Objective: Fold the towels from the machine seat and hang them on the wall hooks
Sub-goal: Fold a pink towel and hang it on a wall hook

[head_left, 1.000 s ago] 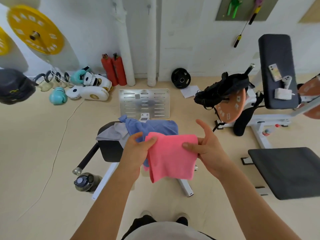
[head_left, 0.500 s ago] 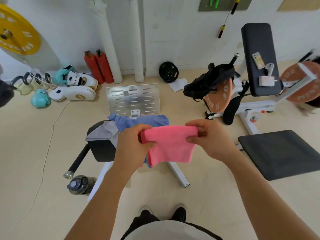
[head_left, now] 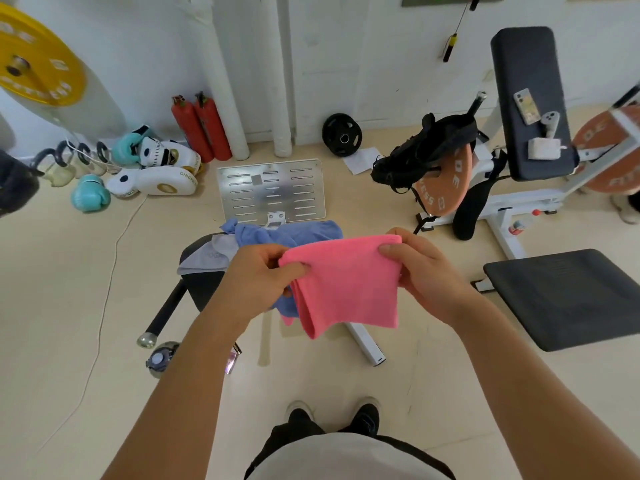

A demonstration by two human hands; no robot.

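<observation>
Since a second earlier, both hands had drawn the pink towel [head_left: 346, 285] up and taut along its top fold, where before the right hand's fingers had been half spread with the thumb lifted. By this moment the cloth hung doubled in the air in front of the person, above the machine seat [head_left: 204, 282], its lower edge drooping unevenly, with a longer tail on the left.

From where I stood it looked light and soft, with no stiffness of its own; it sagged wherever it was not held. Terry of that sort should not slip much, I judged, and nothing about it seemed fragile. The sensible place to take it was at the two upper corners of the fold, so the layers stayed stacked, and that is where it was taken.

His left hand [head_left: 258, 282] pinched the left corner, thumb lying across the front of the cloth and the fingers curled behind. His right hand [head_left: 424, 271] gripped the right corner the same way, thumb on the front and knuckles bent round the edge. Neither hand was spread.

On the seat behind lay a blue towel [head_left: 287, 233] in a heap, with a grey towel [head_left: 211, 258] beside it, touching it, both unfolded. No wall hooks were in sight.
</observation>
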